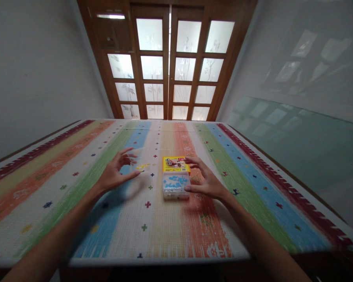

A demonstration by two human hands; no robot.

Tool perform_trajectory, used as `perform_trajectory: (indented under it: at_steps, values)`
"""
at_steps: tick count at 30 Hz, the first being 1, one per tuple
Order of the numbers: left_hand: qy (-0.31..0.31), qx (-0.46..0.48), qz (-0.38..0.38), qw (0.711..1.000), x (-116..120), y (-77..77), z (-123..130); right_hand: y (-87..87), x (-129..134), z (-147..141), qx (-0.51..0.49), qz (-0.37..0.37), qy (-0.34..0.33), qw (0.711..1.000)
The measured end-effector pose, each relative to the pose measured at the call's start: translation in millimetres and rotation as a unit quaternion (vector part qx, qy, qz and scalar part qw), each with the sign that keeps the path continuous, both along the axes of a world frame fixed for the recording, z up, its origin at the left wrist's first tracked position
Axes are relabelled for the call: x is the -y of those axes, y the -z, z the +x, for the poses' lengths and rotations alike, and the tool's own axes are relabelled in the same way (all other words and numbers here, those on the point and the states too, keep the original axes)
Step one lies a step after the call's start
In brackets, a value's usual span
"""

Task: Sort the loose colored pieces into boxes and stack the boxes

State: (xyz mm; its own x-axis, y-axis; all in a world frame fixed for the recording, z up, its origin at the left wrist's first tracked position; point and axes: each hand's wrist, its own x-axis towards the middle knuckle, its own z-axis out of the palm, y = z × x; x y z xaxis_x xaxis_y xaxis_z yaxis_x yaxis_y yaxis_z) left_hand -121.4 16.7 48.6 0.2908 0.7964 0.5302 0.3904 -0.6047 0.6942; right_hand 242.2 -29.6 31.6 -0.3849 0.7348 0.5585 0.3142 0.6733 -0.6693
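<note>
A clear plastic box [175, 187] with small light-blue pieces in it stands near the middle of the table, just in front of a yellow printed box [175, 164]. My right hand [204, 180] is at the right side of both, thumb at the clear box's right edge, fingers at the yellow box's right corner. To the left, my left hand [120, 169] has its thumb and fingers around the edge of a thin transparent bag [138, 156], hard to make out, with small yellow pieces [142, 166] showing in or under it.
A striped, patterned cloth [164, 227] covers the long table. Wooden doors with glass panes [169, 70] stand beyond its far end. A pale wall [32, 70] rises on the left, and a glossy greenish panel [297, 149] on the right.
</note>
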Motion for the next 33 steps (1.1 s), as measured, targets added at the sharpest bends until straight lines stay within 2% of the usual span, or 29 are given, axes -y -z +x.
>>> perform_trajectory:
  at_steps: [3,6,9,13,17,21,24,28,33]
  values:
    - [0.045,-0.021,0.061,0.997,12,-18.1,27,-8.7,1,-7,-0.007,0.023,0.001,1.000]
    - [0.086,-0.020,0.094,0.992,21,-28.4,52,-18.3,1,-15,-0.014,0.038,0.002,0.999]
    - [0.109,-0.001,0.106,0.988,26,-32.6,71,-25.0,1,-21,-0.030,0.028,-0.011,0.999]
    - [0.119,0.006,0.108,0.987,28,-32.6,86,-24.5,1,-23,-0.061,-0.003,-0.030,0.998]
    - [0.123,0.014,0.096,0.988,29,-29.0,92,-22.5,1,-20,-0.095,-0.025,-0.047,0.994]
    - [0.156,0.022,0.107,0.982,31,-27.7,92,-25.5,3,-17,-0.111,-0.007,-0.066,0.992]
    - [0.153,0.013,0.131,0.979,32,-29.7,91,-27.0,3,-16,-0.112,0.004,-0.070,0.991]
    - [0.129,-0.022,0.169,0.977,32,-32.2,91,-27.0,3,-17,-0.111,0.026,-0.064,0.991]
    - [0.139,-0.038,0.178,0.973,31,-30.3,90,-27.8,3,-18,-0.102,0.047,-0.038,0.993]
